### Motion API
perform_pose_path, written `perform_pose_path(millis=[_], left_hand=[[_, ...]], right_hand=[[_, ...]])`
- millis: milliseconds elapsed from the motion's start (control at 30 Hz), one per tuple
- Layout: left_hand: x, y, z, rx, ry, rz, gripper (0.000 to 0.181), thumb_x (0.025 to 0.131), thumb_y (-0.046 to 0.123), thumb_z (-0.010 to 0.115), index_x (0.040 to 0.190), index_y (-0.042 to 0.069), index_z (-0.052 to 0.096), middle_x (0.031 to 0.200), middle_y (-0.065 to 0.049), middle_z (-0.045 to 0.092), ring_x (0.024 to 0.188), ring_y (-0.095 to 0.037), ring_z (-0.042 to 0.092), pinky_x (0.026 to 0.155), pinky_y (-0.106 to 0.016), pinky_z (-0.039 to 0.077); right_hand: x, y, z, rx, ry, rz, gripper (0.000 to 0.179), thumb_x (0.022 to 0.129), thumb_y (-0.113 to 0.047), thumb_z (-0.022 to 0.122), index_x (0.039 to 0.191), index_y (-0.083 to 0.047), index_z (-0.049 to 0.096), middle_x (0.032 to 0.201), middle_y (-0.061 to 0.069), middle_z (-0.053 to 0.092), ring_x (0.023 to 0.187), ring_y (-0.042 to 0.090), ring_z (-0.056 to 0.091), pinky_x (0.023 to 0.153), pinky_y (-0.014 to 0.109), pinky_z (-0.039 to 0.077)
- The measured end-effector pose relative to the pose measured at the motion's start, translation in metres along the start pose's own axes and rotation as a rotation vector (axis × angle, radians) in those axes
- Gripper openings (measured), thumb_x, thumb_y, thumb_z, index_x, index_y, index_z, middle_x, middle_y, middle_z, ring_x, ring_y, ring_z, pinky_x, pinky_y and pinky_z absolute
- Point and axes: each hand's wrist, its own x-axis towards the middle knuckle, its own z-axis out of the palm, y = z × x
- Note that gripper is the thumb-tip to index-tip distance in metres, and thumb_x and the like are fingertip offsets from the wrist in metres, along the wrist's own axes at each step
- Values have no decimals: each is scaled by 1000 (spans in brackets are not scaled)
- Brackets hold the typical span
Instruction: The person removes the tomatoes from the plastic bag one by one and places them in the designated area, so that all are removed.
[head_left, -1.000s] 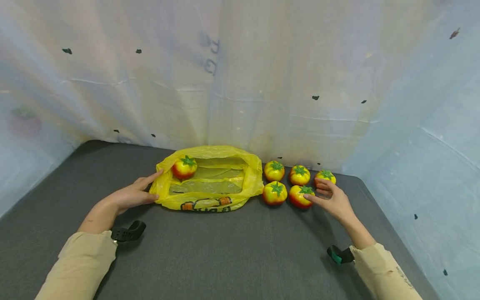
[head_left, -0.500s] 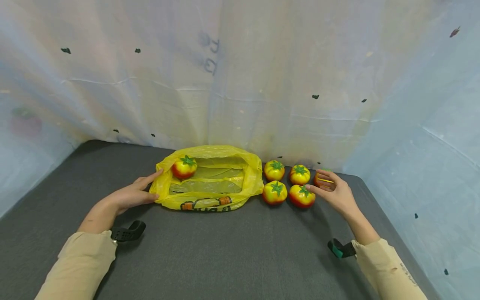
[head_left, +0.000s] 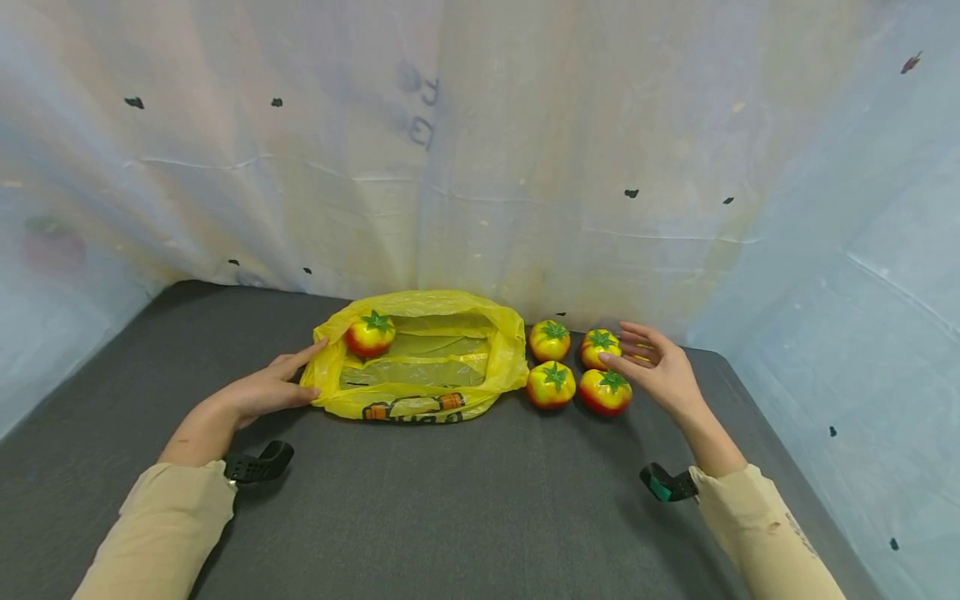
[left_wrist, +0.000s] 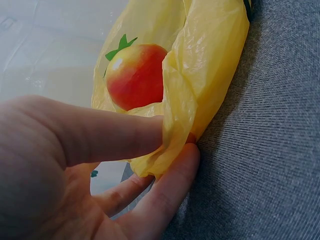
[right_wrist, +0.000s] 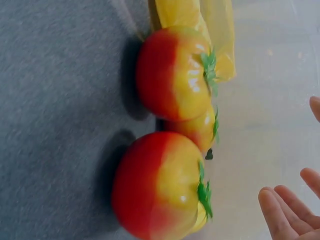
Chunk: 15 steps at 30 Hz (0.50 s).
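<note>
My left hand (head_left: 262, 393) pinches the left rim of a yellow plastic bag (head_left: 506, 350). In the left wrist view, the thumb lies inside the bag's edge and the fingers outside. One red-and-yellow tomato (head_left: 370, 335) sits in the bag's left end. Over the right side of the tomato group, my right hand (head_left: 663, 375) hovers with fingers extended and parted. Nearest to it are a back tomato (head_left: 596, 350) and a front tomato (head_left: 604, 393). The right wrist view shows no tomato between the visible fingertips (right_wrist: 280, 210). The rightmost back tomato is not visible in the head view.
Two more tomatoes, one at the back (head_left: 549, 342) and one at the front (head_left: 551, 386), stand against the bag's right side. All rest on a dark grey table (head_left: 450, 500). A pale sheet (head_left: 480, 183) rises behind the table's far edge.
My right hand has shifted from the front right tomato toward the back row, then slightly left. The rightmost back tomato has gone out of sight. My left hand and the bag have stayed put.
</note>
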Motion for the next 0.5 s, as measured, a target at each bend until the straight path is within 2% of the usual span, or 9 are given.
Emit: perform_pose_path(millis=[500], left_hand=[[0,0,1,12,7,-1,87,95,18,57,154,15,-8,149,-37,-11,134,-60,-3,105,-70,17]], right_hand=[[15,-15,22,46,-9,-60,68,87,-35,70,144,-11,42,143,17,46,129,39,46,100,52,44]])
